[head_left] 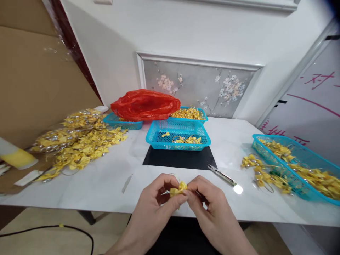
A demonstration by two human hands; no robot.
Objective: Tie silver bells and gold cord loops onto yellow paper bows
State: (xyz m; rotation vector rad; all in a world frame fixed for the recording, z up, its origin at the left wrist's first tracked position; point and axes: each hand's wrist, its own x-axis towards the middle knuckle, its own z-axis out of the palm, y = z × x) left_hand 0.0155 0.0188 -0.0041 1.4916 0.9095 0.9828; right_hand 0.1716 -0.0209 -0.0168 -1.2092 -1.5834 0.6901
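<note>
A small yellow ribbon bow [178,189] is pinched between my two hands above the front edge of the table. My left hand [159,198] grips its left side between thumb and fingers, with a thin cord loop showing at the fingertips. Thumb and forefinger of my right hand [208,200] are closed on the bow's right side. Beyond the hands, a blue basket [177,146] holds a few yellow bows [188,140] and stands partly on a black sheet [177,157]. Metal tweezers [221,174] lie to the right of the sheet.
Yellow bows with silvery beads [82,147] are heaped at left. A red plastic bag [145,104] covers part of a back-left blue basket [124,124]. Another blue basket [294,184] stands at right beside loose bows [262,173]. A clear strip [126,183] lies on the white table [106,187].
</note>
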